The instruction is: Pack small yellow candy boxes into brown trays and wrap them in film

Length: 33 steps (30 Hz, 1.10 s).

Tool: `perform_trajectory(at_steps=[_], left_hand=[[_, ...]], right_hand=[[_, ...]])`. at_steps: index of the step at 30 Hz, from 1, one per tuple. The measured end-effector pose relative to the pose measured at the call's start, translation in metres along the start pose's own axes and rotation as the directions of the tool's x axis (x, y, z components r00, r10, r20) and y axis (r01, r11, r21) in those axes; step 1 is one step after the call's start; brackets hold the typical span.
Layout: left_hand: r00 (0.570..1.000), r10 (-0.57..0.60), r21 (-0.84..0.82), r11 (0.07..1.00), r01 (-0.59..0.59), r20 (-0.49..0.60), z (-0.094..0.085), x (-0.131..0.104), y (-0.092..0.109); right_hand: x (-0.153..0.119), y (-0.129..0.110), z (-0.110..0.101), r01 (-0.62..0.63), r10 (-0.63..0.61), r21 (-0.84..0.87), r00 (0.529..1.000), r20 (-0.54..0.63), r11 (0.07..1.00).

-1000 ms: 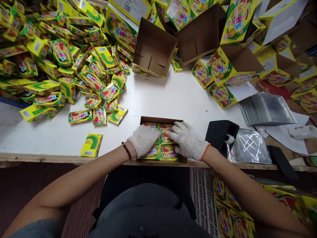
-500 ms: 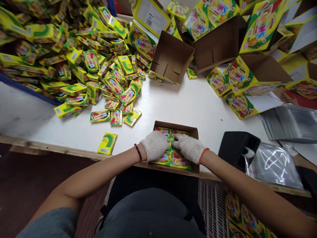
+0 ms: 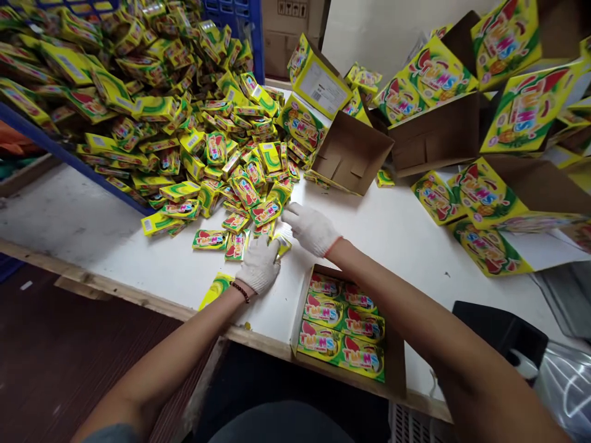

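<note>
My left hand (image 3: 259,264) wears a white knit glove and lies over a few small yellow-green boxes at the near edge of the pile. Its fingers reach forward, apart, touching a small box (image 3: 282,246) partly hidden under them. To its right, my gloved right hand (image 3: 310,229) stretches its fingers toward the heap of small boxes (image 3: 266,212), with nothing seen in it. Below my right forearm stands an open brown carton (image 3: 302,307), holding several "TWINS" boxes (image 3: 321,311) laid flat in two columns. One small box (image 3: 216,290) lies alone by the table edge, beside my left wrist.
A blue crate (image 3: 69,157) spills the heap of small boxes onto the white table (image 3: 406,246). Open display cartons (image 3: 351,154) stand at the back and right. A black tape dispenser (image 3: 498,335) and clear plastic wrap (image 3: 566,375) sit at the right.
Both hands have left the carton and moved forward and left to the small boxes. The view has shifted left, and the boxes in the carton are now uncovered.
</note>
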<state>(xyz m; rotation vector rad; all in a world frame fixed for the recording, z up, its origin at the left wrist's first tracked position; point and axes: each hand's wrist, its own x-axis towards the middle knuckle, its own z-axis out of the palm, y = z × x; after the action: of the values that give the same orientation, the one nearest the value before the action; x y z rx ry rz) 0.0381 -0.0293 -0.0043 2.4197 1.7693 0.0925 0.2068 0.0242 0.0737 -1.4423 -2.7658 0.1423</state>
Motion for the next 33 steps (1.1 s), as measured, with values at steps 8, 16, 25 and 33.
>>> perform_trajectory(at_steps=[8,16,25,33], left_hand=[[0.997,0.069,-0.290,0.956,-0.056,0.035,0.012,-0.016,-0.009],[0.999,0.037,-0.660,0.751,-0.023,0.008,-0.008,-0.024,-0.011],[0.999,-0.028,-0.067,0.997,0.026,-0.032,-0.027,-0.022,0.000],[0.997,0.022,-0.122,0.992,-0.030,-0.071,-0.039,-0.030,0.014]], right_hand=[[0.070,-0.006,0.030,0.069,-0.053,-0.124,0.991,0.126,0.990],[-0.045,0.034,-0.022,-0.120,0.153,0.309,0.985,-0.084,0.943],[-0.201,0.015,-0.022,-0.176,0.190,-0.091,0.965,0.182,0.980],[-0.215,-0.014,0.026,-0.300,0.342,-0.314,0.935,0.090,0.901]])
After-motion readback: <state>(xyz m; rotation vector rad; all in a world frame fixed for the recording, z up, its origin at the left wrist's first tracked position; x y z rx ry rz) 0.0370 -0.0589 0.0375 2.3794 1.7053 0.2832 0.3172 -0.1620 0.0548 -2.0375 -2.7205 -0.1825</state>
